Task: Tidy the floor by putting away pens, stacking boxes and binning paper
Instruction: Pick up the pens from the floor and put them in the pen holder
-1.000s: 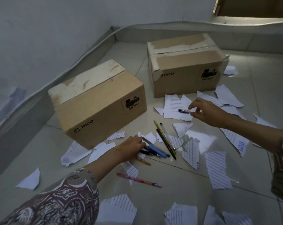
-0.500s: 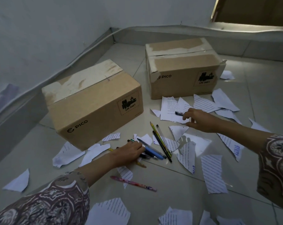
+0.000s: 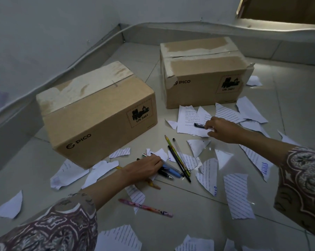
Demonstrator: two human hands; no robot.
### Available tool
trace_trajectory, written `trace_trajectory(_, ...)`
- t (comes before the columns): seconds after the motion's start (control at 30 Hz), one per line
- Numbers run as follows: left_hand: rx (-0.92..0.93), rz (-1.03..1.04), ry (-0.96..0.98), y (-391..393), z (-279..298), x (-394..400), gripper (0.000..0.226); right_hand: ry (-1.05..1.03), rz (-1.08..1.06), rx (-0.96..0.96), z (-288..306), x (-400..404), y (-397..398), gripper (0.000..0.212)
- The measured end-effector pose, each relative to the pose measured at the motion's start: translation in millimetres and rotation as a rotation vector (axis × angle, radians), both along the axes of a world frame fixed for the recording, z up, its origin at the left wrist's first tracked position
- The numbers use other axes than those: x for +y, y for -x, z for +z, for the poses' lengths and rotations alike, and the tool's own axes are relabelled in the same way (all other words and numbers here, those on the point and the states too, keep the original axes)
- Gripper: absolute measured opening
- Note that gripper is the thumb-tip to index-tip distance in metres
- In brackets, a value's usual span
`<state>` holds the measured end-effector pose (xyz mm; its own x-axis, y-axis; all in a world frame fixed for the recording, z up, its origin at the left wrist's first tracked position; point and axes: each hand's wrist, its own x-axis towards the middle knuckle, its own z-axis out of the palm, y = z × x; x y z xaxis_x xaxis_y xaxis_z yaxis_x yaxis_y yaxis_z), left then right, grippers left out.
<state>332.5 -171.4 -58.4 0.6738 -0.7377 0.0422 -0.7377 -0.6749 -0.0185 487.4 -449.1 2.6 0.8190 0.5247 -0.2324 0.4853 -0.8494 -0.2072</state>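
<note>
Both boxes, left (image 3: 98,120) and right (image 3: 203,84), read "PICO" and carry a "UN 3481" label.

Two cardboard boxes (image 3: 98,113); roughly nine pens (image 3: 178,158); over twenty paper scraps (image 3: 238,194).

Pale tiled floor (image 3: 198,205), glossy, with thin grout lines. Two closed cardboard boxes on it, apart from each other: left PICO box (image 3: 98,115) and, beyond it to the right, right PICO box (image 3: 202,75). Just in front of the left PICO box, torn paper scraps (image 3: 238,195), lined and plain, scattered wide across the tiles. Right of its front corner, a loose cluster of pens and pencils (image 3: 178,160). Nearer the camera than that box, a pink patterned pen (image 3: 146,207) lying alone. Farther right, a black marker (image 3: 199,125) on a printed sheet (image 3: 186,122).
</note>
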Motion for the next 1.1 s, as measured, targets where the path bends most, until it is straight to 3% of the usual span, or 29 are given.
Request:
trace_trajectory(0.13,-0.007,0.055,0.008,-6,2,6,0.012,0.058,-0.045,-0.049,-10,0,-4,0.032)
trace_trajectory(0.37,0.095,0.263,0.215,-14,36,18,0.038,0.242,0.051,-0.16,-31,4,-7,0.037)
trace_trajectory(0.57,0.505,0.563,0.307,-15,32,24,0.01,0.341,0.023,-0.228,-42,9,-7,0.037)
trace_trajectory(0.77,0.669,0.647,0.634,-14,52,17,0.011,0.407,0.003,-0.279,-34,12,-9,0.028)
trace_trajectory(0.87,0.711,0.695,0.806,-13,49,19,0.015,0.203,-0.094,-0.226,-20,27,-2,0.025)
trace_trajectory(1.0,0.716,0.73,0.906,-14,51,22,0.02,-0.195,-0.103,0.11,-7,65,23,0.019)
trace_trajectory(1.1,0.765,0.771,0.963,-15,54,22,0.018,-0.241,-0.052,0.282,-7,92,44,0.037)
